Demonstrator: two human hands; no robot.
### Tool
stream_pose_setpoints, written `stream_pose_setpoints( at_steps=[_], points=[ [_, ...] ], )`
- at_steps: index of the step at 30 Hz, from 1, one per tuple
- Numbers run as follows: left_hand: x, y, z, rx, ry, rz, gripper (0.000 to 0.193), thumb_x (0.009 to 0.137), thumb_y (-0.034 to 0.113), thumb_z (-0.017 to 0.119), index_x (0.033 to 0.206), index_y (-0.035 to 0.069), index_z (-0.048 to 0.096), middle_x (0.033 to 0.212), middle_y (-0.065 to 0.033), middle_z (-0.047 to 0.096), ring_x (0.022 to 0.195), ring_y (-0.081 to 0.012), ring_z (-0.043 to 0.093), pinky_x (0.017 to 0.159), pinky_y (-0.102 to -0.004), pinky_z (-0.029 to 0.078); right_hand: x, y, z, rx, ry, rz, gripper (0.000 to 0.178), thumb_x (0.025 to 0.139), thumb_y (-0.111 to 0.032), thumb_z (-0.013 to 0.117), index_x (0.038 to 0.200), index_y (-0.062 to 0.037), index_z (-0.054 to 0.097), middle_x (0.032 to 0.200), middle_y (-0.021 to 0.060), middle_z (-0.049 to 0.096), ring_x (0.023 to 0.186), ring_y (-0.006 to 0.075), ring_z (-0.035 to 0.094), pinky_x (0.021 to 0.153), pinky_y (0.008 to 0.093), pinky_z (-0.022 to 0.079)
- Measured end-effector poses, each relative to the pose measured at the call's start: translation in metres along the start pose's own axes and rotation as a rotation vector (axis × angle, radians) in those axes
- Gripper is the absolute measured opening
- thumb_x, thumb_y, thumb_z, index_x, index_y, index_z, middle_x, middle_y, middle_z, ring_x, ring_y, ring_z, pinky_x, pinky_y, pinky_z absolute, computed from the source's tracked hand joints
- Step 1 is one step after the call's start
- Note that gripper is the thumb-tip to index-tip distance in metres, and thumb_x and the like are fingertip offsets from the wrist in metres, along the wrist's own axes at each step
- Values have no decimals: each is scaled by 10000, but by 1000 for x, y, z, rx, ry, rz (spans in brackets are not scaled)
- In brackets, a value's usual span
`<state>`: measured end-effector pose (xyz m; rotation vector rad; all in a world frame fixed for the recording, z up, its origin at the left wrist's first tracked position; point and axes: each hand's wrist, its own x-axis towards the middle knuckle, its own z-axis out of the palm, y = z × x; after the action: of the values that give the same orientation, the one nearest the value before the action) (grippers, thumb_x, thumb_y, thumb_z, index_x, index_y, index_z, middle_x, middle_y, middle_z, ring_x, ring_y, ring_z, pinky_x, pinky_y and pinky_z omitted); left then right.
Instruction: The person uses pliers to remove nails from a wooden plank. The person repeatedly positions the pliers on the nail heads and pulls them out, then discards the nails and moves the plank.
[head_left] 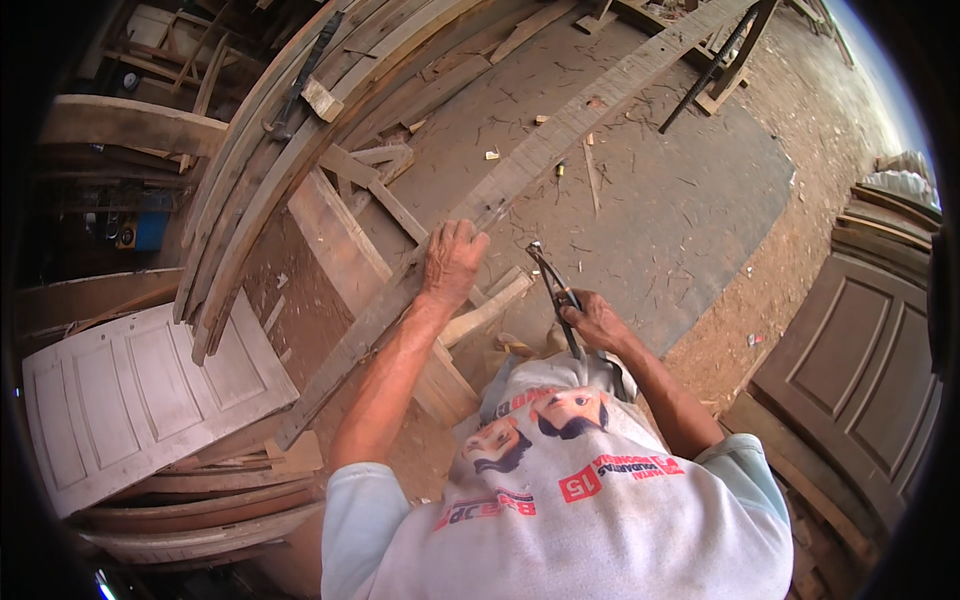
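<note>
A long, weathered wooden plank (540,150) slants from the lower left to the far upper right. My left hand (455,262) grips it near the middle of the view, fingers curled over the wood. To the right of the plank, my right hand (597,322) is closed around the handles of dark metal pincers (545,268). Their jaws point up and away from me, apart from the plank; whether anything sits in them is too small to tell. Under the plank, a wide board (340,230) and a short wood piece (487,308) cross at angles.
Bent nails and scraps litter the grey sheet (690,210) on the ground. A hammer (305,75) lies on stacked timbers (260,170) at left. A white panel door (150,390) lies at lower left; a brown one (850,360) is at right. A dark bar (710,70) leans at the far right.
</note>
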<state>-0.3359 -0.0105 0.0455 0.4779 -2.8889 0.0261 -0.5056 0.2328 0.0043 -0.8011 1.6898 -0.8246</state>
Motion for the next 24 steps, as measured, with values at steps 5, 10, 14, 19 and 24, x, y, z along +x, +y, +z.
stream_pose_setpoints(
  at_steps=[5, 10, 14, 19, 24],
  points=[
    [-27, -13, -11, -175, -166, 155, 154, 860, 118, 734, 977, 77, 643, 1053, -137, 602, 1054, -338, 606, 868, -476, 525, -3, -17, 0, 18, -34, -21, 348, 939, -251, 557, 1093, 49, 641, 884, 180, 683, 840, 296, 661, 821, 445, 513],
    [-55, -25, -39, -220, -16, -133, 475, 834, 335, 846, 1200, 96, 662, 1167, -151, 625, 1143, -360, 590, 994, -491, 478, 6, -20, 11, 77, -143, -43, 462, 935, -264, 579, 1273, 43, 651, 933, 178, 709, 885, 307, 684, 859, 436, 524],
    [-74, -39, -43, -158, 111, -308, 786, 802, 458, 868, 1437, 118, 555, 1262, -156, 609, 1182, -378, 577, 1048, -517, 445, 16, -36, 26, 162, -196, -118, 500, 963, -236, 585, 1374, 47, 605, 1049, 180, 722, 971, 278, 705, 911, 402, 547],
    [-112, -47, -12, -197, -90, -571, 875, 824, 526, 823, 1514, 125, 464, 1294, -174, 603, 1207, -396, 578, 1039, -529, 457, 23, -56, 31, 288, -253, -12, 448, 1006, -144, 588, 1401, 67, 582, 1154, 155, 722, 1060, 228, 712, 968, 357, 584],
    [-110, -47, -6, -212, -117, -629, 866, 819, 512, 828, 1519, 154, 464, 1277, -175, 620, 1188, -397, 604, 987, -533, 497, 32, -49, 13, 326, -337, 17, 513, 970, -164, 587, 1433, 56, 558, 1176, 192, 728, 1049, 269, 731, 959, 370, 583]
  ],
)
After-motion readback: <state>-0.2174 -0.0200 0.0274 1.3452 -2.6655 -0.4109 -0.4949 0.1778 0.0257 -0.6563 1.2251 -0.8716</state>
